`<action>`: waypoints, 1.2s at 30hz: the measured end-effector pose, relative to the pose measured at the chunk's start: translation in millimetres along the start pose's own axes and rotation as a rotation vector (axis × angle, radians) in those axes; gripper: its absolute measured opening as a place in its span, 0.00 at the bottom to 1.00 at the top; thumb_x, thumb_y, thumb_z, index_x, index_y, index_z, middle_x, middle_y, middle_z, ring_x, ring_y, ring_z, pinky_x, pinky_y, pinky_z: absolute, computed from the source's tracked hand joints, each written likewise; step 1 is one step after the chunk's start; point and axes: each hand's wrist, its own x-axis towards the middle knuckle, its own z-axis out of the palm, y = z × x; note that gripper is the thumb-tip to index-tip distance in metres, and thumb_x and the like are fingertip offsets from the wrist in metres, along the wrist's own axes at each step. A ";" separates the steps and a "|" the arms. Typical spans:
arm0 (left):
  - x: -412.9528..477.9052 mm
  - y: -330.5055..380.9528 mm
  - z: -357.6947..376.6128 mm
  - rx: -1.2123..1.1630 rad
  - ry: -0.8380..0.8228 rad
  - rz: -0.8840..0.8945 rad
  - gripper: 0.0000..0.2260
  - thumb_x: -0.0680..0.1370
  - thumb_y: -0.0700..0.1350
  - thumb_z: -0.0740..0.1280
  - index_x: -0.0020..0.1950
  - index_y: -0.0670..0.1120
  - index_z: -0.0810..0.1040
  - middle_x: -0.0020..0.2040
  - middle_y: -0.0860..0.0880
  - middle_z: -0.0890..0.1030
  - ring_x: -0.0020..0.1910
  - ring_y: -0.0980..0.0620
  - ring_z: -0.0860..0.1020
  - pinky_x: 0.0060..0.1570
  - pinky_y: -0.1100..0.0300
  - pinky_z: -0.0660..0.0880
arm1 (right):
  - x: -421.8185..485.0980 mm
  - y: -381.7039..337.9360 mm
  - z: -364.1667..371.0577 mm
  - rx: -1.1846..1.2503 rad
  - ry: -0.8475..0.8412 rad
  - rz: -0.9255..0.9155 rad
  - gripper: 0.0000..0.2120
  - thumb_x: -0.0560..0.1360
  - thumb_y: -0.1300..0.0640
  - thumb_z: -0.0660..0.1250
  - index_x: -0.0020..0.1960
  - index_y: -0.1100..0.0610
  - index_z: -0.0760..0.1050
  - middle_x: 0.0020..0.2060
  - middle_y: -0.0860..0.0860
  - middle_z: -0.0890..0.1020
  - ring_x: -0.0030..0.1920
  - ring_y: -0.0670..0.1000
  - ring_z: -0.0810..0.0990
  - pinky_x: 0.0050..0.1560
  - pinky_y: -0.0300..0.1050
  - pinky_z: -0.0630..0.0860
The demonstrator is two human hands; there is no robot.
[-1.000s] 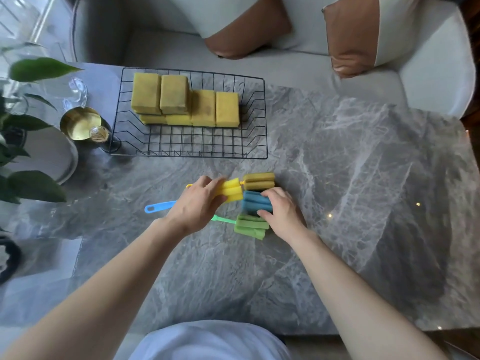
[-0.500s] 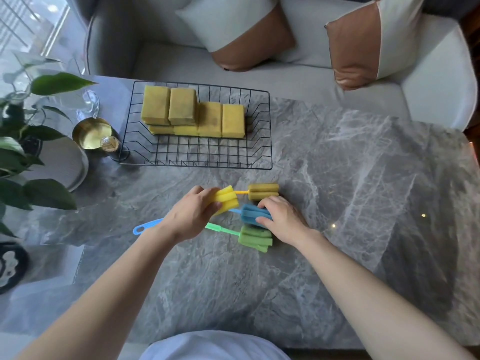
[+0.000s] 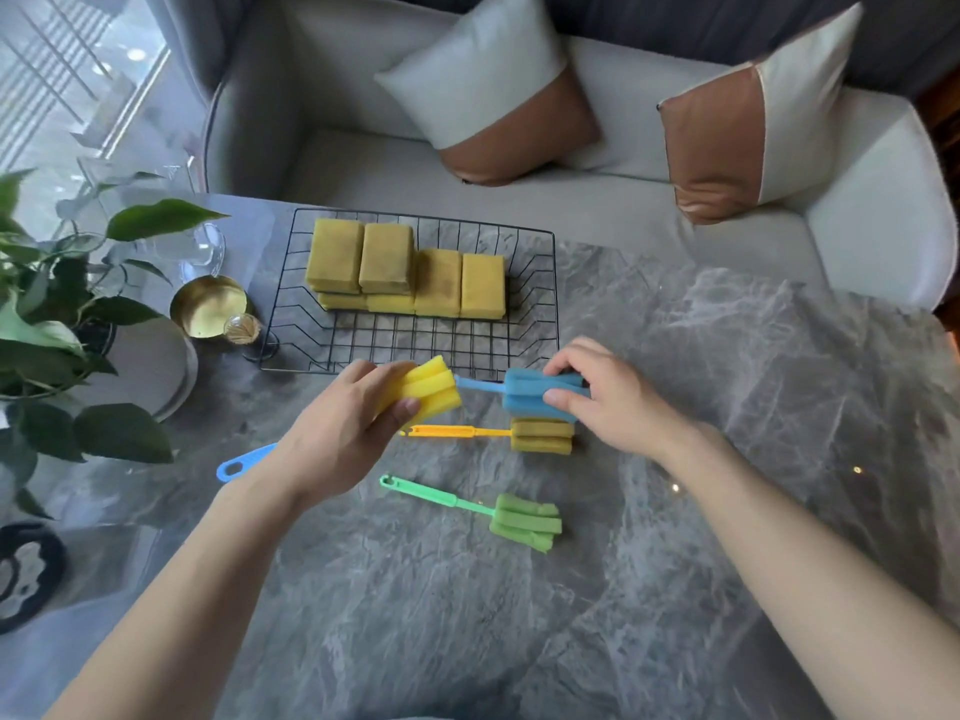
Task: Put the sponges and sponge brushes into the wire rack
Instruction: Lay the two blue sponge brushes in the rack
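Observation:
A black wire rack (image 3: 555,304) stands at the table's far side with several yellow sponges (image 3: 405,272) stacked along its back. Just in front of its near edge, my left hand (image 3: 337,439) grips the yellow head of a sponge brush (image 3: 426,389); a blue handle end (image 3: 241,464) sticks out past that wrist. My right hand (image 3: 608,397) holds the blue sponge brush (image 3: 524,400) by its head, above the table. An orange-handled brush with an olive head (image 3: 543,436) lies under the blue one. A green sponge brush (image 3: 524,522) lies nearer to me.
Left of the rack are a gold bowl (image 3: 208,306), a clear glass (image 3: 202,246), a white plate (image 3: 145,366) and a leafy plant (image 3: 62,314). A sofa with two cushions (image 3: 498,96) sits beyond the grey marble table (image 3: 727,407). A black object (image 3: 26,574) lies at the lower left.
Both hands have lifted their brushes off the cluster and moved toward the rack. The orange and green brushes now lie uncovered on the table.

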 end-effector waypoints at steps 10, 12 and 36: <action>51.3 4.6 -8.9 0.131 -0.077 0.126 0.19 0.82 0.54 0.63 0.73 0.51 0.71 0.53 0.48 0.73 0.49 0.42 0.77 0.47 0.51 0.75 | 100.8 5.6 10.1 -0.038 0.050 -0.027 0.06 0.76 0.56 0.70 0.51 0.53 0.75 0.48 0.45 0.72 0.46 0.45 0.73 0.47 0.40 0.65; 66.6 4.4 -3.6 0.168 -0.111 0.147 0.20 0.83 0.54 0.63 0.73 0.51 0.71 0.54 0.47 0.74 0.50 0.42 0.77 0.48 0.52 0.74 | 113.0 10.6 17.0 -0.045 0.036 -0.022 0.06 0.76 0.55 0.70 0.51 0.52 0.74 0.47 0.44 0.71 0.45 0.45 0.72 0.46 0.40 0.65; 139.3 -66.4 56.4 -0.076 -0.265 0.068 0.15 0.80 0.50 0.69 0.66 0.55 0.72 0.61 0.49 0.78 0.51 0.46 0.77 0.49 0.50 0.76 | 149.9 51.8 41.9 -0.218 -0.024 -0.100 0.03 0.77 0.53 0.68 0.48 0.50 0.73 0.46 0.45 0.74 0.49 0.50 0.72 0.49 0.48 0.70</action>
